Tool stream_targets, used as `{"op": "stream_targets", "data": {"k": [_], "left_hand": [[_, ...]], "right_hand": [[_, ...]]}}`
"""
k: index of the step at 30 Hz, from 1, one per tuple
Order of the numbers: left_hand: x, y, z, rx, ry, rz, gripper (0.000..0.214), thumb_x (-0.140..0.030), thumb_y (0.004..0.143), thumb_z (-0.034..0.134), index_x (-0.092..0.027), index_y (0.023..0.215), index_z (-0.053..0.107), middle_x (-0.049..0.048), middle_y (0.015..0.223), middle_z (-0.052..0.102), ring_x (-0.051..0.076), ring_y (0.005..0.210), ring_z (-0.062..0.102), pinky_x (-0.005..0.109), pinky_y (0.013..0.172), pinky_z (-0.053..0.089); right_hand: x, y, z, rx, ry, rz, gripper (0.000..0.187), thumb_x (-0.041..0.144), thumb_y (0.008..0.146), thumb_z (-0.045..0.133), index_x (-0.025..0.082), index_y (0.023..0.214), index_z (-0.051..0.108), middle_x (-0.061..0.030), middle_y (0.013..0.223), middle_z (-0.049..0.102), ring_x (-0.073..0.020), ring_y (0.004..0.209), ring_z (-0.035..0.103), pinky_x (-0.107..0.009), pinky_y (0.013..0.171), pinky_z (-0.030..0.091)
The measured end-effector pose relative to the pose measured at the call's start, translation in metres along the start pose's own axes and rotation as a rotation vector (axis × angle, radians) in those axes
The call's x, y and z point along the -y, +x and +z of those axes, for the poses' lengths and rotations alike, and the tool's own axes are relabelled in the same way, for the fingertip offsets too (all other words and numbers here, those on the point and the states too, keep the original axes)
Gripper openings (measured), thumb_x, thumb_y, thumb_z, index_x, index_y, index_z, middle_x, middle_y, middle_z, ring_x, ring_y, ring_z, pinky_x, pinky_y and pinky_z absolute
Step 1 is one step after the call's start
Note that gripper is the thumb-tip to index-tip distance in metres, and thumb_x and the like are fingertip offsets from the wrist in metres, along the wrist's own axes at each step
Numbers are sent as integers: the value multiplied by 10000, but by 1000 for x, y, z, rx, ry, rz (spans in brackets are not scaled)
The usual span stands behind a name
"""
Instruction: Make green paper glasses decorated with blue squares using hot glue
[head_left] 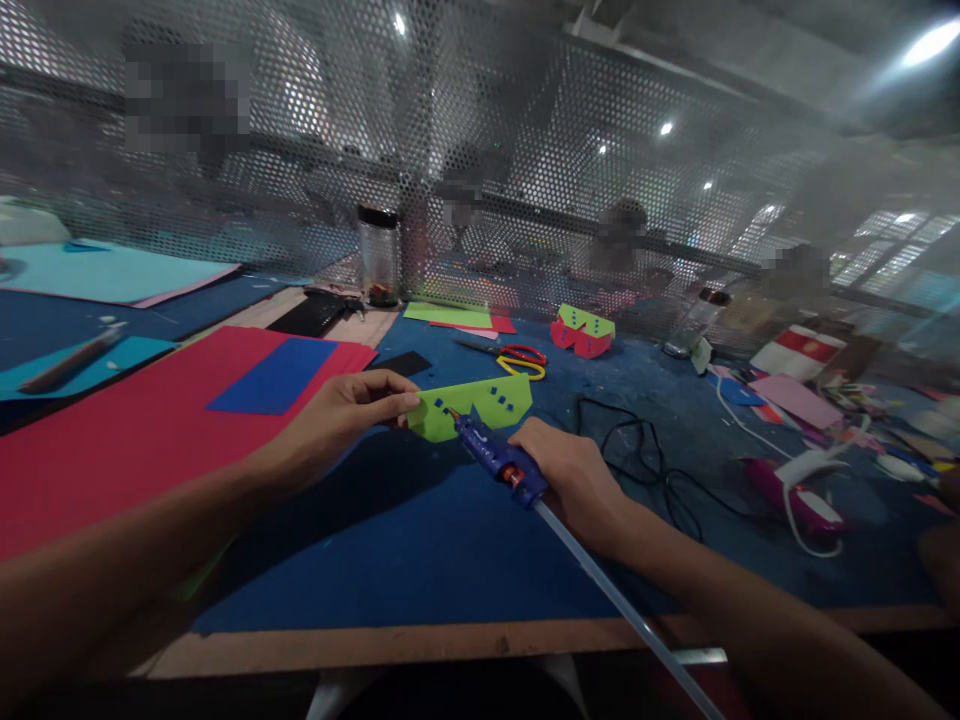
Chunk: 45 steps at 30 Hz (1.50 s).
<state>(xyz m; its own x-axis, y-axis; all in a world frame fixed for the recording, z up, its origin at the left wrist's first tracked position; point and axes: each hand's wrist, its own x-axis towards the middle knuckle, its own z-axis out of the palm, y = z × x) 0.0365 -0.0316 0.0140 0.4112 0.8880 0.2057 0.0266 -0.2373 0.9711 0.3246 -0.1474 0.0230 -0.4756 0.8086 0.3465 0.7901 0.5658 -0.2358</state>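
My left hand (341,415) pinches the left end of a green paper cut-out (487,402) with small blue marks, holding it just above the blue table mat (420,540). A blue hot glue gun (499,465) sits in my right hand (574,480), fingers wrapped round its grip. Its nozzle touches the green piece near its lower left edge. A clear glue stick (607,590) juts out of the gun's back toward me.
Red and blue paper sheets (150,420) lie at left, with a craft knife (71,360) beyond. Scissors (517,358), a finished green-and-red piece (583,332), a jar (379,255), black cable (645,470), a second glue gun (795,495) and paper scraps lie ahead and right. A perforated metal screen (480,150) backs the table.
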Motion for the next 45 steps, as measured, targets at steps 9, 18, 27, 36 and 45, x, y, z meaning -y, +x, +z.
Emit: {"op": "stream_targets", "data": {"k": [9,18,27,36,45], "left_hand": [[1,0,0,0,9,2,223,-429,816,883,-213,824,827,37,782,735,172,738,630,311,698,498],[1,0,0,-8,6,-8,239,-437,803,896,-210,814,824,36,776,728,176,738,623,314,703,500],[-1,0,0,-30,23,-5,240,-437,811,873,-205,826,814,46,787,735,187,745,627,325,704,517],[-2,-1,1,-17,14,0,230,-427,822,874,-205,820,814,37,771,724,174,739,625,319,703,508],[-1,0,1,-15,-7,-7,235,-428,803,895,-206,825,822,41,778,736,176,736,627,311,693,506]], "right_hand": [[1,1,-1,-4,8,-14,129,282,1081,534,217,976,567,-75,1001,700,-204,824,622,-322,711,418],[2,1,0,-13,26,-15,121,262,1057,548,220,944,550,-69,961,676,-209,796,610,-324,697,402],[2,-1,-4,-20,24,-12,65,213,1013,547,213,1053,599,-76,1021,701,-220,868,642,-325,741,440],[4,2,-3,11,41,-5,128,282,1078,507,213,993,573,-85,1006,696,-214,842,633,-333,735,437],[4,0,-2,20,20,0,100,264,1076,535,216,1005,586,-80,1017,709,-210,845,642,-328,733,444]]}}
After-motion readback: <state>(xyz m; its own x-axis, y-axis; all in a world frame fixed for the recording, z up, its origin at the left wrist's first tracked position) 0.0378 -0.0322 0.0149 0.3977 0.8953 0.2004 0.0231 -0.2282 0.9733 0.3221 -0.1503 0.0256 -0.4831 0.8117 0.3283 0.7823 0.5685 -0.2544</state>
